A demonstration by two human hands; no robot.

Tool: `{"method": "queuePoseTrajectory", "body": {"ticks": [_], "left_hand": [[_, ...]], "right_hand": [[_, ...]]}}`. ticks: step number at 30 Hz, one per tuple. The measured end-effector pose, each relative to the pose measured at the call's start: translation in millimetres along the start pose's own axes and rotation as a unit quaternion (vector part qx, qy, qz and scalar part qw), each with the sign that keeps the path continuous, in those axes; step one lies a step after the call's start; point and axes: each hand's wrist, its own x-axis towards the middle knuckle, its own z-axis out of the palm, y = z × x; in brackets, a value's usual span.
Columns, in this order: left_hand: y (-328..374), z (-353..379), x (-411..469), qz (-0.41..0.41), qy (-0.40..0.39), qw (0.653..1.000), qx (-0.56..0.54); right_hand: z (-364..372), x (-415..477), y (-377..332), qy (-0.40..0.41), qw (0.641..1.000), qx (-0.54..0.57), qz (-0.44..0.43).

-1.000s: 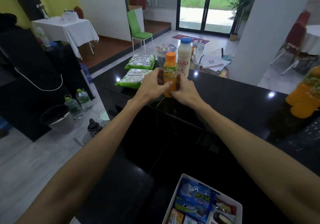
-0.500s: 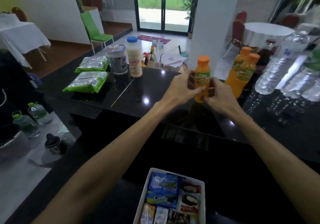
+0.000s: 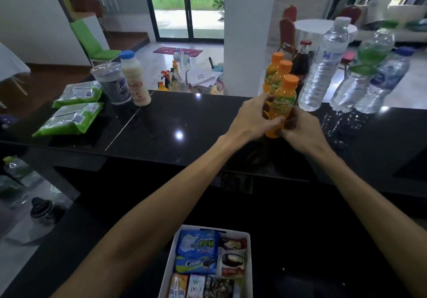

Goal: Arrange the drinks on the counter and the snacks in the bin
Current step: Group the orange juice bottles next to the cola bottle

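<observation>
Bottle: orange juice bottle (image 3: 283, 105), upright, right of centre, base at the table (image 3: 175, 117).
My fingers: left hand (image 3: 250, 118) and right hand (image 3: 299, 132) both wrapped round its lower half.
Row: matching orange bottles (image 3: 275, 66) just behind, upward in frame.

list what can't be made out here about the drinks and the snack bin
Head view:
- Base of the orange-capped plastic juice bottle: covered by the left hand and right hand, so whether it rests on the black counter is unclear.
- Dark glass bottle with red cap: mostly behind two more orange juice bottles.
- White plastic snack bin: near end cut off by the bottom edge.
</observation>
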Motion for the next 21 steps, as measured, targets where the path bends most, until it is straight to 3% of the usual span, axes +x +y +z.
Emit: {"method": "queuePoseTrajectory", "body": {"ticks": [9,21], "left_hand": [[-21.3,1.8,9.6,-0.024,-0.007,0.999,-0.021],[-40.0,2.9,19.8,-0.058,-0.201,0.978,0.016]], "right_hand": [[12.5,6.4,12.2,0.003,0.996,0.084,0.029],[11.5,26.3,18.5,-0.133,0.991,0.018,0.021]]}}
